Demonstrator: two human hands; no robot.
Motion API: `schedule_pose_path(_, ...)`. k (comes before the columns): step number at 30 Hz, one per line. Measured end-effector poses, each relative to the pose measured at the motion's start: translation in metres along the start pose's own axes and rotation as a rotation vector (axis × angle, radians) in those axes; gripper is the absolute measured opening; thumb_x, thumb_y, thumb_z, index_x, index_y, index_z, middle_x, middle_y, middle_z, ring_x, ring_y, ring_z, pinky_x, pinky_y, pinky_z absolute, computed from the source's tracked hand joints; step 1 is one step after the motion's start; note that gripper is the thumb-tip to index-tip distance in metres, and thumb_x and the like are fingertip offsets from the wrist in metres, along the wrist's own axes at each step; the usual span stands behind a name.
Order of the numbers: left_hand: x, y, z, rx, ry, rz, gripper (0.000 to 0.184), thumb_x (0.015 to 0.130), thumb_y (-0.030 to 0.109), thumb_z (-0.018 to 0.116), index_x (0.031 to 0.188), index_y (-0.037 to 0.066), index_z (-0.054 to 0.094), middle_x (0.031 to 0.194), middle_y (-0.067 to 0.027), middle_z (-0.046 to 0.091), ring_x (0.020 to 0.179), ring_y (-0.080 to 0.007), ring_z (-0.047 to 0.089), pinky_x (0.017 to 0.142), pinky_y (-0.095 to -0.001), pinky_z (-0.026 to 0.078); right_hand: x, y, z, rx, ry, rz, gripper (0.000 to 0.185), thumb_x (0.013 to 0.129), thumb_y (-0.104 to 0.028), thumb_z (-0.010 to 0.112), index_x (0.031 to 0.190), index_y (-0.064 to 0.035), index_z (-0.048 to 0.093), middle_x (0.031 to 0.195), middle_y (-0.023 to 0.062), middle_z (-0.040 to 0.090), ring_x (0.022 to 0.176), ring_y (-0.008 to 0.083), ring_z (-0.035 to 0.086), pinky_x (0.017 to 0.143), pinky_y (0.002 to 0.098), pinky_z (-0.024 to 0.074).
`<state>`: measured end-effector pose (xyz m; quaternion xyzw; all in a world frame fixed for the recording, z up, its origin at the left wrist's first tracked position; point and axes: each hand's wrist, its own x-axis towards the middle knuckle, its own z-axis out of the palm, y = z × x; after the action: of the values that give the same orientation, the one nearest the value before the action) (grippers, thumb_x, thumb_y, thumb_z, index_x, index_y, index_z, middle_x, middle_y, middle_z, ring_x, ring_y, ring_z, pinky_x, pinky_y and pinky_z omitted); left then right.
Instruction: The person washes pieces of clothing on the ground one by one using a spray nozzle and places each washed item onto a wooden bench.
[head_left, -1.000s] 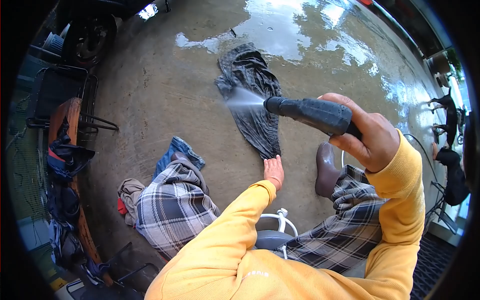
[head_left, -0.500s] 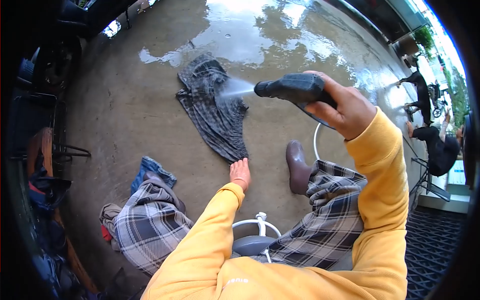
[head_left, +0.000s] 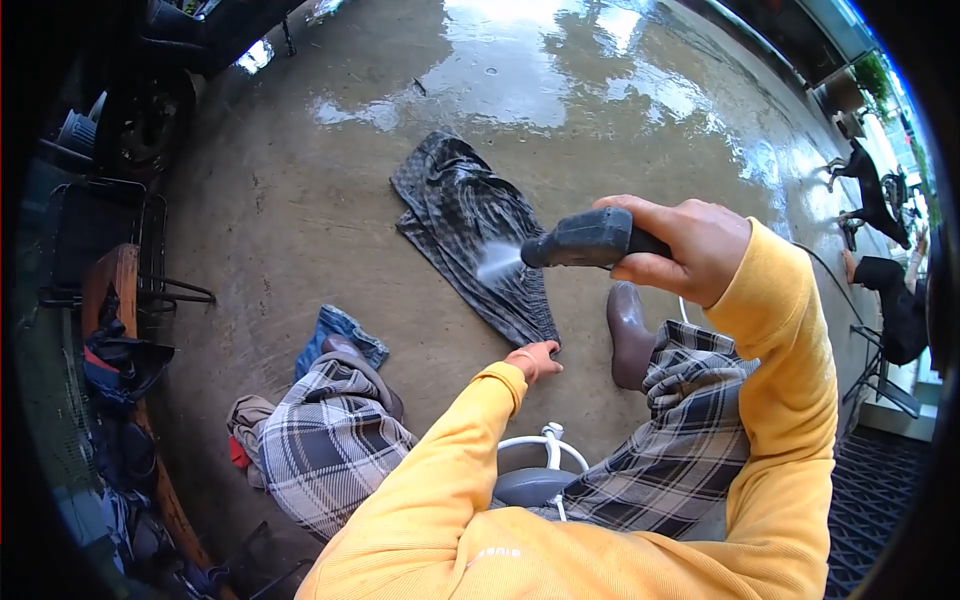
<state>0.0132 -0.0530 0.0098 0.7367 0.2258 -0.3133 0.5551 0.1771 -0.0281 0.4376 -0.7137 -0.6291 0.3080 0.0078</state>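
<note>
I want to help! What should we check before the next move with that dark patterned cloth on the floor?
1. Bare right hand holding the black pistol-shaped spray gun: ok.
2. White water spray aimed at the dark grey patterned cloth: ok.
3. Bare left hand at the cloth's gathered end: ok.
4. Left hand gripping firmly: cannot tell.
5. Cloth smooth, no wrinkles: not ok.
6. Smooth brown boot off the cloth: ok.

The right hand (head_left: pixel 690 245) grips 1 black spray nozzle (head_left: pixel 590 238), its mist (head_left: pixel 499 261) hitting a dark garment (head_left: pixel 450 205) on the floor (head_left: pixel 310 200); the left hand (head_left: pixel 535 362) touches the garment's gathered edge.
</note>
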Motion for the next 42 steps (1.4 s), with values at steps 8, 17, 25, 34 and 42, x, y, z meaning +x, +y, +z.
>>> schedule_pose_path(8, 0.012, -0.014, 0.019, 0.114, 0.048, -0.022, 0.071, 0.082, 0.023, 0.067, 0.145, 0.009, 0.037, 0.137, -0.019, 0.053, 0.126, -0.033, 0.053, 0.105, -0.0391, 0.042, 0.003, -0.017, 0.002, 0.007, -0.008, -0.065, 0.049, 0.092, -0.038, 0.061, 0.133, -0.0167, 0.046, 0.08, 0.0187, 0.067, 0.074, 0.04, 0.066, 0.066, 0.0468, 0.052)
schedule_pose_path(17, 0.003, -0.009, 0.008, 0.024, 0.021, -0.017, 0.069, 0.082, 0.014, 0.065, 0.145, 0.007, 0.037, 0.143, -0.0185, 0.047, 0.131, -0.0316, 0.047, 0.109, -0.0366, 0.038, 0.003, -0.017, 0.015, 0.116, 0.228, -0.234, 0.055, 0.086, -0.025, 0.069, 0.134, -0.0129, 0.046, 0.075, 0.0146, 0.066, 0.069, 0.0369, 0.066, 0.063, 0.0419, 0.0512)
schedule_pose_path(25, 0.007, -0.014, 0.01, -0.004, 0.041, -0.013, 0.068, 0.083, 0.014, 0.066, 0.144, 0.007, 0.037, 0.143, -0.0184, 0.047, 0.131, -0.0323, 0.047, 0.108, -0.0372, 0.039, -0.006, -0.008, 0.001, -0.1, -0.045, 0.043, 0.051, 0.089, -0.033, 0.066, 0.133, -0.0147, 0.048, 0.077, 0.0162, 0.066, 0.066, 0.0348, 0.067, 0.064, 0.0417, 0.0528)
schedule_pose_path(34, 0.015, -0.024, 0.018, 0.019, 0.11, 0.007, 0.067, 0.08, 0.013, 0.068, 0.141, 0.011, 0.042, 0.137, -0.0176, 0.053, 0.126, -0.0322, 0.053, 0.104, -0.0389, 0.043, -0.004, 0.006, -0.007, 0.069, 0.184, -0.023, 0.048, 0.091, -0.033, 0.064, 0.133, -0.0148, 0.048, 0.087, 0.0172, 0.069, 0.076, 0.0363, 0.068, 0.069, 0.0422, 0.0527)
schedule_pose_path(42, -0.005, -0.012, 0.0, -0.157, 0.415, -0.047, 0.052, 0.076, 0.012, 0.069, 0.127, 0.014, 0.06, 0.112, -0.0153, 0.069, 0.103, -0.0278, 0.066, 0.09, -0.0356, 0.05, -0.001, 0.015, 0.01, 0.108, 0.315, -0.122, 0.058, 0.087, -0.016, 0.067, 0.139, -0.0142, 0.042, 0.091, 0.0186, 0.067, 0.08, 0.0355, 0.069, 0.075, 0.04, 0.0526)
